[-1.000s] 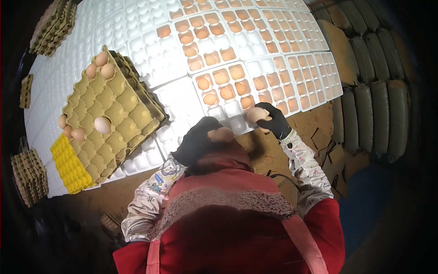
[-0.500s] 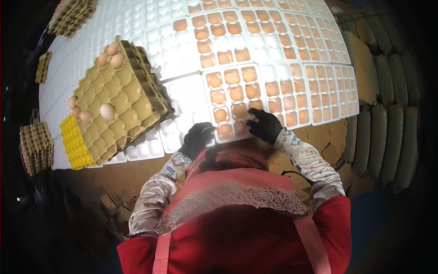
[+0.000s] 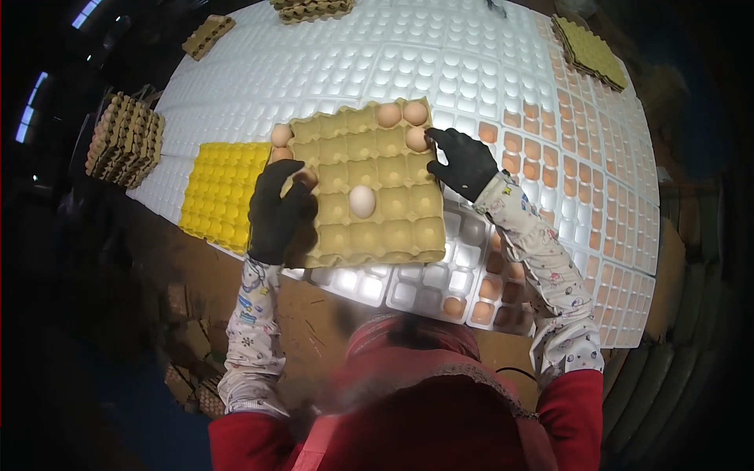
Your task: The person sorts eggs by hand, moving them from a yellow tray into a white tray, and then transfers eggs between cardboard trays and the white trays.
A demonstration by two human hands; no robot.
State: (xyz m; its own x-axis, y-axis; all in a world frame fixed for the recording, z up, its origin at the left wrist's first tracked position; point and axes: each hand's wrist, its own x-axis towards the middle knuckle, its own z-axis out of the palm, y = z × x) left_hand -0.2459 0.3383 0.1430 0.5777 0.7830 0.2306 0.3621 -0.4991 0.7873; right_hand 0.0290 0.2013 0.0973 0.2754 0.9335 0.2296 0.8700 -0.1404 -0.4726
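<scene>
A tan pulp egg tray [image 3: 338, 235] lies before me with several brown eggs along its far corners. A paler egg [image 3: 362, 202] stands in a cup near its middle. At the tray's left side, my left hand [image 3: 275, 210], in a black glove, has thumb and forefinger closed about a brown egg [image 3: 309, 180]. My right hand [image 3: 466, 163], also black-gloved, is at the far right edge. Its thumb and forefinger are apart, the forefinger's tip against a brown egg [image 3: 417, 139] in the corner. Beneath the tan tray are white moulded trays [image 3: 357, 282].
A yellow egg tray [image 3: 224, 188] adjoins the tan one on the left. Stacked pulp trays stand at the far left [image 3: 126, 141], and more pulp trays [image 3: 589, 51] lie at the far right. White trays [image 3: 601, 290] holding brown eggs fill the right side.
The view has swung left. Both hands have left the egg-filled white tray and come to the tan tray, the left at its left side, the right at its far right corner.
</scene>
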